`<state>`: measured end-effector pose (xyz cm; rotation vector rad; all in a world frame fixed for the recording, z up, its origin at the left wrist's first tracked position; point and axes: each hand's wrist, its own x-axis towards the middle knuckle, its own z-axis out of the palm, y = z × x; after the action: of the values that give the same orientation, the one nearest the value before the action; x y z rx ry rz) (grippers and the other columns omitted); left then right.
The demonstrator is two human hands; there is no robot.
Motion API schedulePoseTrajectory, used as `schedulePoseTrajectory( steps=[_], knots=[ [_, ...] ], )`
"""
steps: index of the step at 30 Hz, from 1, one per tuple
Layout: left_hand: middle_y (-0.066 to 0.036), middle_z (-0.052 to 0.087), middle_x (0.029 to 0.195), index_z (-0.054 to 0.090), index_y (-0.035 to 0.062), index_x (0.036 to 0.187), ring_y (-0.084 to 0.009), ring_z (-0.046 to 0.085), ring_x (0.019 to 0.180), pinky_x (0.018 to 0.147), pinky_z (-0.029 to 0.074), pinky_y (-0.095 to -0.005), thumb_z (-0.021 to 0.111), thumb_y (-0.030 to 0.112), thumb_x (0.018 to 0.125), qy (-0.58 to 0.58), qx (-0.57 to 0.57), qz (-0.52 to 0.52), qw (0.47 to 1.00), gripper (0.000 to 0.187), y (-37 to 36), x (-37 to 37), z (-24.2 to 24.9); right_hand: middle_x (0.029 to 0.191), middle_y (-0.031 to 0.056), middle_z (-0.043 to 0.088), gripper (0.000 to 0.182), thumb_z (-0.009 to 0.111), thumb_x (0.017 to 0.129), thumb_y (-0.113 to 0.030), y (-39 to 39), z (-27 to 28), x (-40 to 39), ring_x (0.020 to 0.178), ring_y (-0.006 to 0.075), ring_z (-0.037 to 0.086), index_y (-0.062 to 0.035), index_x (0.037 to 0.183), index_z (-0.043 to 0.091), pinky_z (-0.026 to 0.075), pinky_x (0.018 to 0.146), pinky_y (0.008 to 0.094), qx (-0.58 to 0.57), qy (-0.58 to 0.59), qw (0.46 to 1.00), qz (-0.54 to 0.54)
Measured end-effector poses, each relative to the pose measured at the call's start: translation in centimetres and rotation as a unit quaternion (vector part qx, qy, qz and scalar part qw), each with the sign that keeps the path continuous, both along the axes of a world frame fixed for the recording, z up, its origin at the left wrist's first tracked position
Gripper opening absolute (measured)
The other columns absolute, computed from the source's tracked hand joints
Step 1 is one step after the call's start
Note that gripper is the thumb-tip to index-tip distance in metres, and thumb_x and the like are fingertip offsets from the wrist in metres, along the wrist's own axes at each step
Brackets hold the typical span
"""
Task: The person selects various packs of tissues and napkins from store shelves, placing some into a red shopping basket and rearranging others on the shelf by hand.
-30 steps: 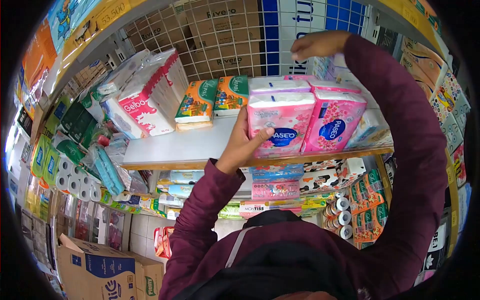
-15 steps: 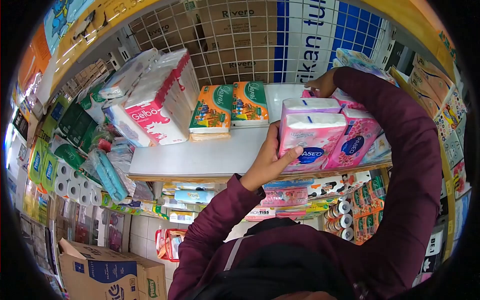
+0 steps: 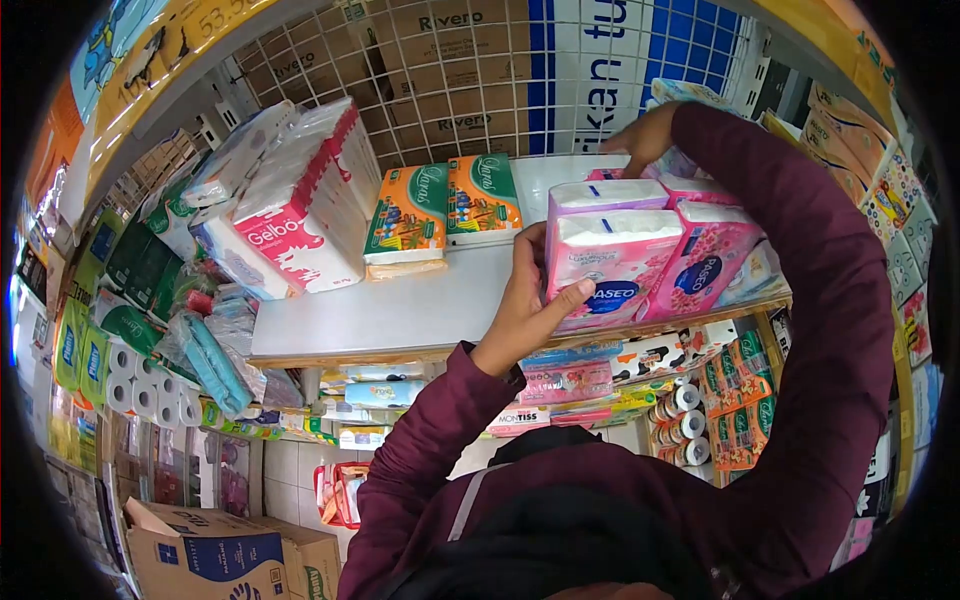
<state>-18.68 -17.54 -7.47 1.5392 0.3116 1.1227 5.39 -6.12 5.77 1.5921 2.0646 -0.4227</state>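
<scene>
My left hand (image 3: 537, 297) grips the front pink tissue pack (image 3: 612, 268), marked Paseo, at its left side. The thumb lies across its front face and the fingers wrap round the side. Another pink Paseo pack (image 3: 708, 262) stands close on its right, and a purple-edged pack (image 3: 608, 195) is behind it. My right hand (image 3: 645, 140) is above the back of this group, fingers apart, with nothing seen in it. A pink pack below its fingers is mostly hidden. All of these stand upright at the right of the white shelf (image 3: 400, 318).
Two orange-green tissue packs (image 3: 407, 215) lean mid-shelf, beside a large Gelbo pack (image 3: 300, 225) on the left. A white wire grid (image 3: 465, 90) closes the back. Lower shelves hold tissue rolls and packs. A cardboard box (image 3: 215, 550) stands at lower left.
My right hand has lifted slightly from the back packs and its fingers have spread. My left hand stays on the front pack. The view has shifted a little.
</scene>
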Motion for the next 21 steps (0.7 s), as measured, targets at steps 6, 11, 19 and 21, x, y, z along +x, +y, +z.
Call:
schedulePoseTrajectory(
  steps=[6, 11, 19, 21],
  knots=[
    [-0.016, 0.032, 0.122, 0.016, 0.0022, 0.128, -0.0232, 0.036, 0.114, 0.096, 0.031, -0.034, 0.068, 0.019, 0.074, -0.004, 0.007, 0.002, 1.0, 0.076, 0.0, 0.1, 0.0, 0.136, 0.016, 0.032, 0.08, 0.062, 0.075, -0.044, -4.7, 6.1, -0.1, 0.125, 0.0313, 0.031, -0.005, 0.135, 0.026, 0.027, 0.102, 0.037, 0.088, 0.126, 0.988, -0.018],
    [-0.015, 0.034, 0.12, 0.014, 0.0012, 0.128, -0.0225, 0.038, 0.112, 0.094, 0.034, -0.034, 0.07, 0.016, 0.071, -0.007, 0.022, 0.013, 1.0, 0.081, -0.1, 0.2, 0.0, 0.13, 0.0175, 0.04, 0.07, 0.063, 0.076, -0.036, -9.9, 7.3, -1.1, 0.121, 0.0279, 0.037, -0.001, 0.13, 0.034, 0.03, 0.1, 0.0358, 0.171, 0.246, 0.953, 0.045],
    [-0.017, 0.034, 0.121, 0.014, 0.0014, 0.128, -0.0239, 0.039, 0.111, 0.094, 0.035, -0.0367, 0.07, 0.016, 0.068, -0.03, 0.029, 0.013, 0.999, 0.083, 0.2, 0.2, -0.3, 0.122, 0.016, 0.048, 0.059, 0.064, 0.077, -0.029, -16.2, 6.8, -1.8, 0.113, 0.0289, 0.046, -0.0042, 0.126, 0.041, 0.036, 0.095, 0.0371, 0.271, 0.193, 0.936, 0.118],
    [-0.017, 0.034, 0.121, 0.014, 0.0017, 0.129, -0.0249, 0.038, 0.113, 0.096, 0.032, -0.0374, 0.069, 0.016, 0.067, -0.035, 0.032, 0.009, 0.999, 0.084, 0.3, 0.1, -0.3, 0.119, 0.0164, 0.051, 0.058, 0.064, 0.076, -0.029, -17.5, 6.3, -1.3, 0.111, 0.031, 0.047, -0.0046, 0.124, 0.043, 0.036, 0.094, 0.0373, 0.33, 0.163, 0.92, 0.135]
  ],
)
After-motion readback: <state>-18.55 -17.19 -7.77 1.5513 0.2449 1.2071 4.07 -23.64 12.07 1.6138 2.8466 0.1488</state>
